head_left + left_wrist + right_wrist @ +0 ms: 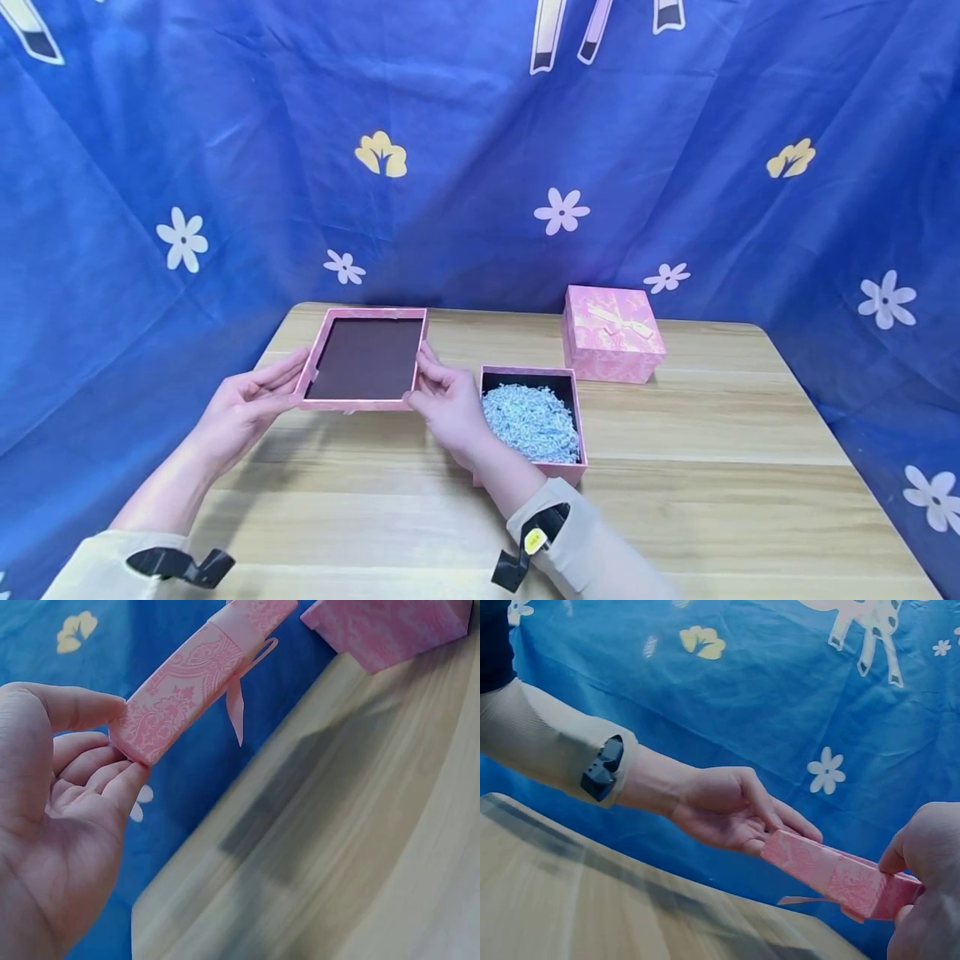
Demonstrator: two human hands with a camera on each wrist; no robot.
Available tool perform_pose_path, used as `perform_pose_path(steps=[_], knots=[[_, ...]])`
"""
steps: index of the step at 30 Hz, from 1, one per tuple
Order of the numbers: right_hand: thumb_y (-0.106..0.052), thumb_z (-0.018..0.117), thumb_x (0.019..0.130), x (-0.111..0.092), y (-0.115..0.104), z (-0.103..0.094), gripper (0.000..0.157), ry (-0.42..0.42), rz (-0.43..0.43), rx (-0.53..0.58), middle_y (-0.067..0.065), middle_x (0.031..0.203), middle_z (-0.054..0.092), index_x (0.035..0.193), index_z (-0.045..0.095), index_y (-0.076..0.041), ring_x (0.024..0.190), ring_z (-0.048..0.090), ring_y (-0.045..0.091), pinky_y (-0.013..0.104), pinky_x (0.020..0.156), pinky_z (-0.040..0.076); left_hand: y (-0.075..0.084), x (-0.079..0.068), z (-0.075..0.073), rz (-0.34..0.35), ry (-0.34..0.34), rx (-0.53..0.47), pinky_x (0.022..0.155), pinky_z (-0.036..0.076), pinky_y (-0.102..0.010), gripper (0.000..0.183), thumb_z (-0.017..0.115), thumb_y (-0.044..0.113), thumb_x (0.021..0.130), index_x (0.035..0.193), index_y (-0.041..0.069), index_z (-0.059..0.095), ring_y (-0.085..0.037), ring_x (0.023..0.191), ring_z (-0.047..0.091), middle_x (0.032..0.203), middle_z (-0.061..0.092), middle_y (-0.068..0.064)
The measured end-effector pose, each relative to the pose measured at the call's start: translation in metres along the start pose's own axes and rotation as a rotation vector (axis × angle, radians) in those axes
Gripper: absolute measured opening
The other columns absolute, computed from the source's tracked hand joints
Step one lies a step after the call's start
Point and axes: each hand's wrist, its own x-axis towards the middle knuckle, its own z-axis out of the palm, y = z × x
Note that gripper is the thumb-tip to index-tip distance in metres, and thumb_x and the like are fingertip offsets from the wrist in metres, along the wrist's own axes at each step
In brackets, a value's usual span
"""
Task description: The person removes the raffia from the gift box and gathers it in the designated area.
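Between both hands a pink patterned box lid (365, 358) is held above the table, its dark inner side turned up. My left hand (251, 404) pinches its left edge between thumb and fingers. On the opposite edge, my right hand (450, 408) grips the lid near the front corner. A ribbon (235, 712) hangs below the lid in the left wrist view. Beside the right hand stands an open pink box (531, 475) with a dark inside, filled with blue shredded paper (532, 423). The right forearm partly covers its front left corner.
A second pink box (615, 337), lidded and tied with a bow, stands at the back right of the wooden table (712, 467). Behind the table hangs a blue cloth (465, 167) with flowers. Black straps (180, 567) sit on both sleeves.
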Motion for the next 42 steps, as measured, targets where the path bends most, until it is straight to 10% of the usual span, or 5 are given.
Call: perform_pose_path(steps=[17,42], knots=[[0.022,0.052,0.083,-0.013,0.04,0.017,0.076,0.113,0.065,-0.104,0.014,0.172,0.023,0.156,0.036,0.009,0.155,0.028,0.029,0.032,0.119,0.03,-0.027,-0.017,-0.016,-0.056,-0.024,-0.042,0.109,0.043,-0.028,0.06,0.043,-0.025,0.1,0.157,-0.015,0.029,-0.016,0.141,0.053,0.156,0.053,-0.007],[0.019,0.052,0.081,-0.025,0.076,0.005,0.069,0.242,0.127,-0.192,0.024,0.163,0.039,0.15,0.044,0.015,0.148,0.04,0.037,0.039,0.117,0.034,-0.052,-0.033,-0.017,-0.209,-0.017,0.261,0.105,0.046,-0.024,0.071,0.065,-0.012,0.098,0.155,-0.022,0.024,-0.008,0.134,0.055,0.158,0.043,-0.014]])
